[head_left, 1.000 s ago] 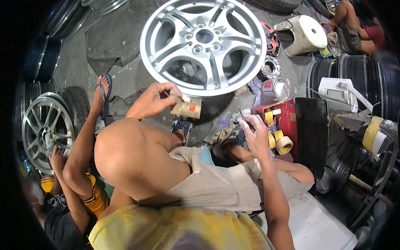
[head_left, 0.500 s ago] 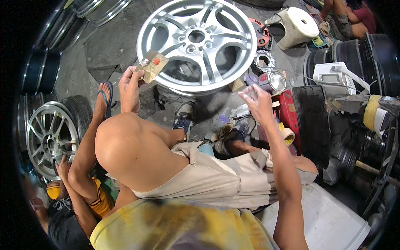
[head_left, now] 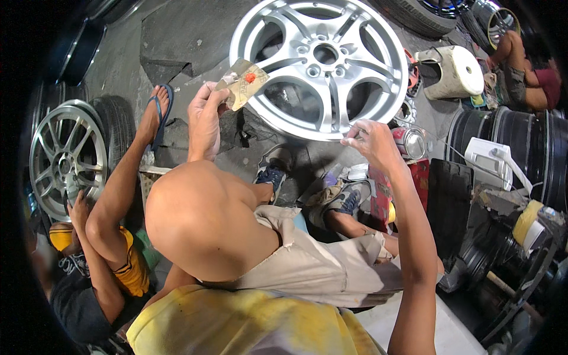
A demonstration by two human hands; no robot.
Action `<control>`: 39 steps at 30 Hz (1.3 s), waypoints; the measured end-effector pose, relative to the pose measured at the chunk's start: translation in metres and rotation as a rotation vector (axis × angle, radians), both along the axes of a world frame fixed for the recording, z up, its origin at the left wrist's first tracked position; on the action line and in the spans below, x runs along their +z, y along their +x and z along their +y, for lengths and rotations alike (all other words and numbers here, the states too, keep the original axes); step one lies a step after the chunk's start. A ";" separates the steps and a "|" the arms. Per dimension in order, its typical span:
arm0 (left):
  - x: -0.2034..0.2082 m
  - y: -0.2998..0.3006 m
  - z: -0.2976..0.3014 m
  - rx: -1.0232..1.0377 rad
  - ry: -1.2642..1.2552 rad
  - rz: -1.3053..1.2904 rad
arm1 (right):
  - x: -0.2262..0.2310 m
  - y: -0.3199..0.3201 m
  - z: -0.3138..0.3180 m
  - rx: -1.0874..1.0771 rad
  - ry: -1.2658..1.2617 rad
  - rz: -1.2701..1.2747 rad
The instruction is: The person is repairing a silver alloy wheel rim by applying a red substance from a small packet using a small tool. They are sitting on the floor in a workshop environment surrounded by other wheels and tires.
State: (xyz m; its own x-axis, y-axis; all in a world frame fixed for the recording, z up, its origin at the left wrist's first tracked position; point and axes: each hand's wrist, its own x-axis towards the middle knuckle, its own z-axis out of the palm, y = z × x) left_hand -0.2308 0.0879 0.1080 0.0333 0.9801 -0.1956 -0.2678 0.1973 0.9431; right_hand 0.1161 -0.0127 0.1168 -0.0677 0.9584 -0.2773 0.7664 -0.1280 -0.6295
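A silver alloy wheel rim point(head_left: 324, 103) with paired spokes lies face up on the floor ahead of me. My left hand point(head_left: 205, 121) pinches a tan piece of card point(head_left: 242, 94) that bears an orange dab and a whitish smear. The card overlaps the rim's left edge in view; whether it touches cannot be told. My right hand point(head_left: 378, 145) is at the rim's near right edge, thumb and fingertips drawn together in a pinch. Anything between those fingertips is too small or hidden to make out.
A metal can point(head_left: 410, 143) stands beyond my right wrist, near a red box point(head_left: 417, 177). Farther right are a white stool point(head_left: 452, 74) and black wheel barrels point(head_left: 506, 139). At left a co-worker's sandalled foot point(head_left: 157, 115) rests near a multi-spoke wheel point(head_left: 66, 168). Another person sits far right.
The view has shifted, so the rim now appears farther right. My right hand has come from beside the can to the rim's near edge. The card stays in my left hand.
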 end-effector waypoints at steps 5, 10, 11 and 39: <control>0.012 -0.011 -0.002 0.051 0.011 -0.015 | 0.006 -0.029 0.008 0.112 0.101 0.042; 0.005 -0.013 0.001 0.028 0.019 -0.021 | -0.001 -0.044 0.009 0.151 0.133 -0.001; 0.005 -0.014 0.001 0.030 0.020 -0.022 | -0.001 -0.044 0.010 0.178 0.157 -0.028; 0.249 0.000 0.042 -0.324 0.971 0.385 | -0.110 0.006 -0.192 -0.553 -0.009 0.128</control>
State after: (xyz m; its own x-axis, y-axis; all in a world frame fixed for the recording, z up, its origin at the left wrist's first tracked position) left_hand -0.2311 0.1304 0.3575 0.4196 0.6782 0.6033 0.0088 -0.6676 0.7445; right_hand 0.1221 -0.2049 0.0068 0.4099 0.8587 -0.3078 0.5018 -0.4940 -0.7100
